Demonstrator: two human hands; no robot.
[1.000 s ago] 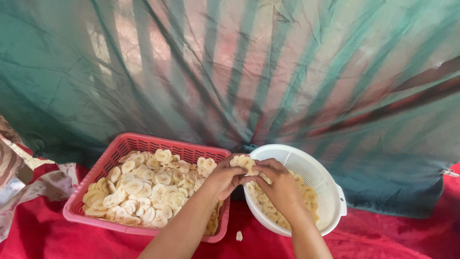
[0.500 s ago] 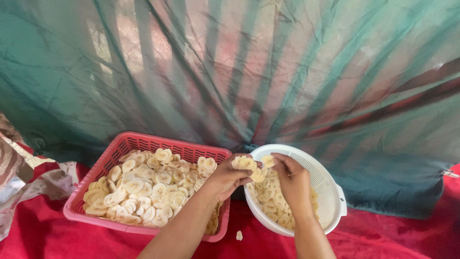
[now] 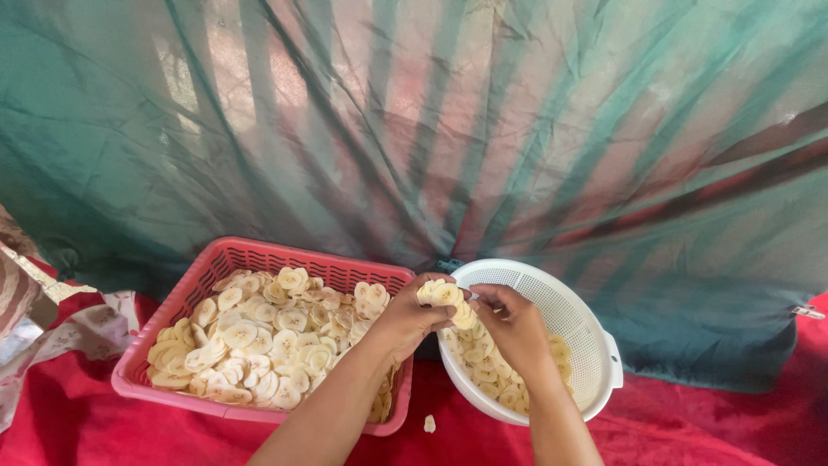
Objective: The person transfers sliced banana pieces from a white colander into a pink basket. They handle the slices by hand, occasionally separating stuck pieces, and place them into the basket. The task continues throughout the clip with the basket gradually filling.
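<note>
Soft daylight glows through the green netting (image 3: 483, 129), brightest at upper left and centre, where pale patches wash out. No hard shadows, only a dim band low under the net. Focus is fair throughout; the frame's corners bend a little from the wide lens.

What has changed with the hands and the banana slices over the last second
The right hand lifted off the slices in the white colander and came up beside the left hand, which holds a stack of banana slices between basket and colander. The right fingers now touch that stack. The pink basket, the colander, the loose slice on the red cloth and the green netting stayed put.
</note>
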